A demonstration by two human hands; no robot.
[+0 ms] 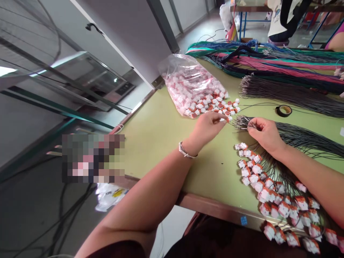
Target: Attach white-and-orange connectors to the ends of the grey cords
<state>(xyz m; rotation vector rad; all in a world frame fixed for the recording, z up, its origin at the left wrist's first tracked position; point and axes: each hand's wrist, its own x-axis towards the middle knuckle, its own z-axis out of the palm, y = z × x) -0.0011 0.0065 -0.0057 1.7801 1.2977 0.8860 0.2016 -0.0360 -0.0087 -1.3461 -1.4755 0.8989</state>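
My left hand (205, 129) is closed in a pinch at the edge of a loose pile of white and orange plug connectors (212, 104). At its fingertips is one small connector (228, 119), partly hidden by the fingers. My right hand (264, 134) is closed on thin dark wire at the terminal end of a bundle of dark wires (301, 136). Bare metal tips of that bundle stick out to the left of the right hand. Below the right forearm lie many wires fitted with white and orange connectors (266, 193), some hanging over the table's front edge.
A clear plastic bag (185, 79) full of connectors lies open behind the pile. Black tape (283, 110) rests on the green table (156, 143). Farther back are another dark wire bundle (290, 93) and long coloured wires (268, 61). A person (282, 21) is at the far table.
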